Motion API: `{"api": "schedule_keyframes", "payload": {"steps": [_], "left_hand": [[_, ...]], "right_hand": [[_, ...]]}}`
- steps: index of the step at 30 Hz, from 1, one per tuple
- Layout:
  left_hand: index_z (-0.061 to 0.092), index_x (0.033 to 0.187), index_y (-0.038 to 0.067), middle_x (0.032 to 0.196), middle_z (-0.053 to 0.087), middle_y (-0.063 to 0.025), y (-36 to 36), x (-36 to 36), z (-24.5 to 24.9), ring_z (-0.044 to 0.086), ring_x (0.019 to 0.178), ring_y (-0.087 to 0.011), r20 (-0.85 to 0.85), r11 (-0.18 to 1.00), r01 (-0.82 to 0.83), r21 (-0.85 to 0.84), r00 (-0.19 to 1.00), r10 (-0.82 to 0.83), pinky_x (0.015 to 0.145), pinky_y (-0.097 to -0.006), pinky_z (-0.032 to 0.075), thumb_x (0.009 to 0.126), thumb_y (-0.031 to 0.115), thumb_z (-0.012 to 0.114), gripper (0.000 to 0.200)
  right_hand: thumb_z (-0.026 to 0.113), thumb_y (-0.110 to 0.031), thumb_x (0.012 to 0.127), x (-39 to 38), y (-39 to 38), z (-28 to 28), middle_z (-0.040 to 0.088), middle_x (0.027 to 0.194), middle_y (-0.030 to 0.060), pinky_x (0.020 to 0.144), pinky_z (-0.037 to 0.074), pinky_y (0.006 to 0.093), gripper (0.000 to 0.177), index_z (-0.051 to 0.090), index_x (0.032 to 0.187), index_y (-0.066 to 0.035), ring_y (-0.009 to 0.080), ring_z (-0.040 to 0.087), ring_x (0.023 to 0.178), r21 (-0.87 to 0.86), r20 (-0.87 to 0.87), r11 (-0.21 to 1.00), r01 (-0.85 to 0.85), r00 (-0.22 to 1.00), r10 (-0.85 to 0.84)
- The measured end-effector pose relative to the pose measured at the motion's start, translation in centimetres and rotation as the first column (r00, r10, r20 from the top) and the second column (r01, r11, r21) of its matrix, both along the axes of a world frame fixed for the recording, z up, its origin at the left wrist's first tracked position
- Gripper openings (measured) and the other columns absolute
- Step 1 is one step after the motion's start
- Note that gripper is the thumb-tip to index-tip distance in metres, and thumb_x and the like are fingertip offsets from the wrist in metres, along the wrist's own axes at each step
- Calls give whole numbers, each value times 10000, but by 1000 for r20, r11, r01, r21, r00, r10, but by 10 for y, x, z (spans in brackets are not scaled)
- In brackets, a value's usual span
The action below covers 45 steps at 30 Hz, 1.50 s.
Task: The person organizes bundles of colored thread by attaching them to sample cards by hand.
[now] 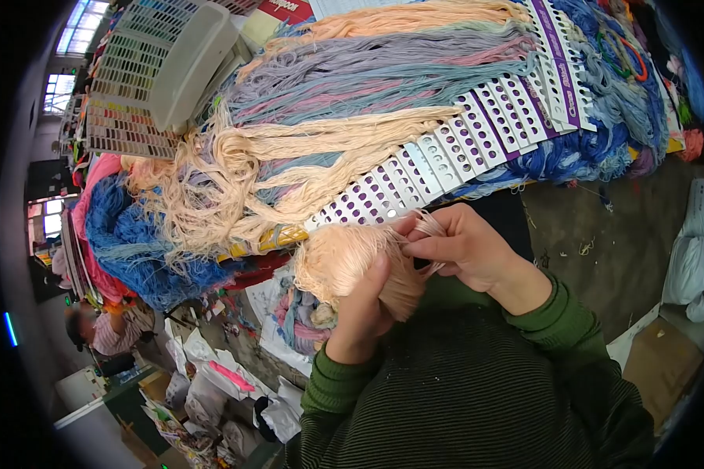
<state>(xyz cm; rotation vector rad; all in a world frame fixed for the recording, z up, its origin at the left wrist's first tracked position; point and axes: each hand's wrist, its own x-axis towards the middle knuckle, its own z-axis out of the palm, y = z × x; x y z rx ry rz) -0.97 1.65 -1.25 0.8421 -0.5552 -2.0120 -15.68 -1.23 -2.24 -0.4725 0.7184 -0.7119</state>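
A thick bundle of pale peach embroidery thread [340, 258] is in my left hand [364, 313], with the thumb pressed across it. At the bundle's right side my right hand [461, 246] pinches some of its strands between thumb and fingers. Just beyond both hands runs a row of white punched thread cards [422, 168] with purple print. Cream thread [321, 144] is laid from the cards toward the left and ends in a loose tangle [211, 180]. Skeins of grey-lilac thread [383, 55] and teal thread [414, 82] lie farther back.
Blue thread [141, 242] hangs at the table's left end, and more blue skeins [555, 160] lie at the right. A colour chart [129, 86] and a clear plastic box [188, 70] stand back left. White bags [211, 391] and a cardboard box [657, 359] are on the floor. Another person [113, 332] is far left.
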Motion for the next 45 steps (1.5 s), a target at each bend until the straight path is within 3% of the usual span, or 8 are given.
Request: {"api": "schedule_keyframes", "payload": {"steps": [10, 14, 20, 31, 38, 41, 42, 45], "left_hand": [[337, 1155, -41, 1141, 414, -148, -1, 6, -7, 424, 1039, -251, 59, 1000, -12, -8, 998, 12, 869, -391, 356, 797, 298, 455, 507], [400, 1099, -40, 975, 506, -104, 0, 2, -7, 490, 835, -176, 85, 998, 66, -16, 994, -64, 769, -299, 388, 806, 175, 487, 373], [428, 1078, -39, 976, 513, -101, -4, -10, -4, 488, 885, -164, -166, 995, -40, 96, 984, 56, 786, -279, 387, 815, 127, 477, 314], [427, 1074, -29, 982, 511, -103, -3, -10, -2, 490, 900, -182, -27, 985, -140, 98, 989, 143, 812, -297, 376, 833, 149, 439, 299], [469, 930, 1, 719, 499, -34, -2, 15, 2, 434, 638, -69, -326, 999, 31, 13, 945, -25, 602, -183, 358, 859, 181, 386, 211], [466, 813, 18, 625, 491, -44, -22, 7, 19, 436, 554, -63, 229, 937, 320, 139, 910, -345, 512, -172, 356, 840, 200, 426, 188], [471, 790, 7, 551, 475, -52, -27, 12, 9, 419, 442, -93, 443, 897, 438, 53, 795, -415, 430, -204, 358, 806, 182, 470, 175], [468, 829, -20, 504, 470, -71, -35, 26, 23, 425, 380, -137, 208, 944, 274, 185, 928, -310, 388, -235, 379, 775, 127, 485, 158]], "right_hand": [[583, -75, 729, -8, 4, -10, 563, 702, 19, 491, 384, 189, 102, 595, 801, -5, 61, 458, 503, 131, 232, 984, 118, 962, -147], [589, -58, 720, -11, 5, -8, 561, 666, 26, 489, 379, 179, 85, 598, 772, 9, 64, 471, 521, -39, 163, 998, 52, 986, -45], [591, -32, 712, -12, 4, -2, 548, 625, 15, 482, 363, 162, 57, 602, 744, 15, 53, 475, 536, -146, 21, 988, 49, 999, -46], [560, 0, 724, -4, 2, -5, 529, 664, 3, 519, 362, 171, 69, 577, 790, 12, 42, 438, 546, -264, 85, 957, 120, 991, -100], [546, -45, 741, -31, 5, -6, 508, 609, 41, 452, 350, 196, 57, 523, 754, 6, 66, 432, 493, 65, 394, 991, -120, 915, 85], [541, -61, 748, -39, -1, 12, 497, 580, 23, 430, 330, 195, 75, 521, 752, 11, 66, 409, 460, 23, 140, 959, -282, 951, 277], [539, -71, 753, -43, -4, 19, 488, 559, 8, 413, 313, 197, 95, 529, 760, 23, 68, 399, 442, -161, -145, 914, -373, 925, 352], [551, -80, 749, -60, -11, 50, 477, 526, -4, 400, 295, 199, 112, 540, 770, 30, 76, 399, 435, -480, -718, 605, -635, 681, 145]]}}
